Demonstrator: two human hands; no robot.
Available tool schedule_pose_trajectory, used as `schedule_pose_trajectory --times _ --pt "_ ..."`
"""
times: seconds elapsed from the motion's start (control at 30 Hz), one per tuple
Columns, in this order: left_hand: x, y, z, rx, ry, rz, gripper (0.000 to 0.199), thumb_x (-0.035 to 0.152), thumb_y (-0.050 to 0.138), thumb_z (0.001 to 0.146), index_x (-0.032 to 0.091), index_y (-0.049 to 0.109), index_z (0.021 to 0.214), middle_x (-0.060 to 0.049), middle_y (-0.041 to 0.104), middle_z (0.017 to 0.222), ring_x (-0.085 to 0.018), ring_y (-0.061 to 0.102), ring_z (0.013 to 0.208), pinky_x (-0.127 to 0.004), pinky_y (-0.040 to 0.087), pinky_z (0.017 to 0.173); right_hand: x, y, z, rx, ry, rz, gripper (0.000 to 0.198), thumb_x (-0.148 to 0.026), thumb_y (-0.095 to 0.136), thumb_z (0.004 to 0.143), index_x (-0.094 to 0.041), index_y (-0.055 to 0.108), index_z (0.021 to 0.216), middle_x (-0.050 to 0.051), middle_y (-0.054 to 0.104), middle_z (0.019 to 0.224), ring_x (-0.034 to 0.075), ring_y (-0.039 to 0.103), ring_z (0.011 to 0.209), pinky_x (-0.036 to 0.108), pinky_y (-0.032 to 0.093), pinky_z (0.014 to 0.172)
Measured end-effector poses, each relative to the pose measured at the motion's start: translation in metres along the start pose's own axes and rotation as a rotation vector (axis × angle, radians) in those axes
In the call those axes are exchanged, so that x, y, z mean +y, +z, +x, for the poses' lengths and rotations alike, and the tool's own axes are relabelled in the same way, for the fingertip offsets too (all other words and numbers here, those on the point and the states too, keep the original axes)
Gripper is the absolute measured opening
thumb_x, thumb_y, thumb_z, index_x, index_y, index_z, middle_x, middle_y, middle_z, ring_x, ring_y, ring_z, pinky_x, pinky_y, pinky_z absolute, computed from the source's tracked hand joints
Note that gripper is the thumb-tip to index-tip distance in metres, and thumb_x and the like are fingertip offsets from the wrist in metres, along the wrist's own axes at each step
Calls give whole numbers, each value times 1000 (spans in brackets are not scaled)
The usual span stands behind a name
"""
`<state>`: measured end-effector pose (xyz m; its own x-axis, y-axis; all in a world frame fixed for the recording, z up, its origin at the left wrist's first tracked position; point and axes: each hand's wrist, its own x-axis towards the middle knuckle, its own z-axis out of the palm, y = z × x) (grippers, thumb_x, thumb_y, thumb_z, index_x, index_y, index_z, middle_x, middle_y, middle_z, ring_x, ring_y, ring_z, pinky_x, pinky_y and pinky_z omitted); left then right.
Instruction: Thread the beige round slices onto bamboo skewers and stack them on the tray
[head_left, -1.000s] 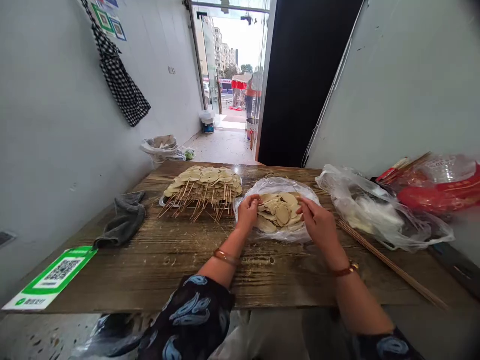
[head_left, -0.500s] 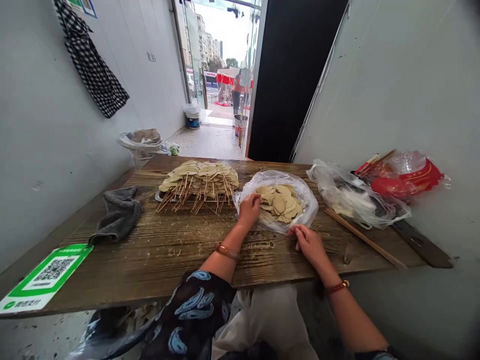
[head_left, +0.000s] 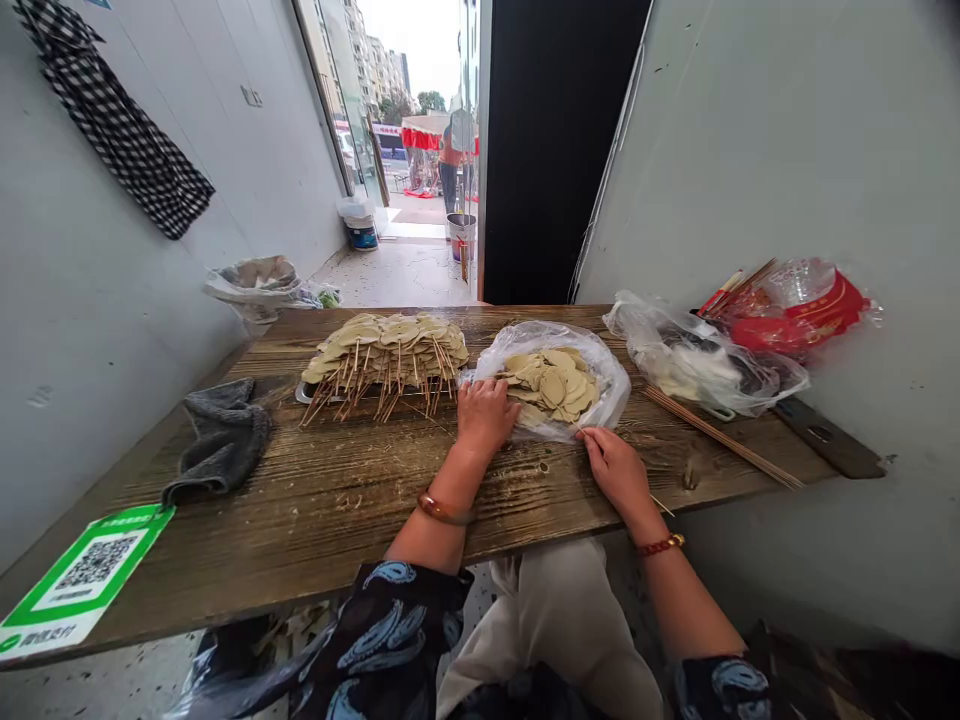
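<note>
On the wooden table, a clear plastic bag [head_left: 611, 395] lies spread open around a pile of flat, pale yellow-green oval slices [head_left: 553, 385]. At the bag's left rim is my left hand [head_left: 486, 415], its fingers bent over the plastic, the fingertips partly hidden. My right hand [head_left: 616, 468] is closed around a thin wooden skewer [head_left: 663, 507] at the bag's near right edge; one end sticks out behind the wrist. To the left, a metal tray [head_left: 302, 393] carries a heap of skewered slices [head_left: 390, 345], their sticks pointing towards me.
A dark grey cloth [head_left: 225, 435] and a green QR-code card [head_left: 86, 575] lie at the left. At the right are loose skewers [head_left: 720, 435], another plastic bag [head_left: 697, 360], a red package [head_left: 806, 315] and a dark flat blade-like object [head_left: 829, 435].
My left hand has turned palm-down and shifted to the bag's left rim from beside the slices. A skewer now shows in my right hand. The view has tilted and shifted slightly.
</note>
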<state>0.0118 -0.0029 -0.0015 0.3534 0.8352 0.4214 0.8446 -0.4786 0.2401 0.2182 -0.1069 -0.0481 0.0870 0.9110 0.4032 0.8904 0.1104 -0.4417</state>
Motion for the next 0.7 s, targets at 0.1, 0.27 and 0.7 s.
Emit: schedule_pose_trajectory --times 0.1,0.27,0.7 --pt "-1 0 0 19 -7 9 25 38 52 84 18 62 94 -13 67 95 -28 56 101 -47 25 101 0 1 1 -1 8 -29 32 -29 32 95 -20 63 96 7 69 97 18 63 90 28 45 81" --pt "-1 -1 -3 -56 -20 31 26 26 40 88 14 62 91 -16 68 82 -28 62 86 -44 34 91 -1 1 2 2 14 -30 31 -28 32 96 -20 62 92 7 69 94 18 63 88 27 44 79" --pt "-14 2 -19 -187 76 -31 37 33 69 69 22 61 104 -7 67 87 -28 58 93 -41 38 88 3 2 -1 -4 2 -34 28 -28 34 95 -22 62 95 6 69 96 18 63 89 27 44 79"
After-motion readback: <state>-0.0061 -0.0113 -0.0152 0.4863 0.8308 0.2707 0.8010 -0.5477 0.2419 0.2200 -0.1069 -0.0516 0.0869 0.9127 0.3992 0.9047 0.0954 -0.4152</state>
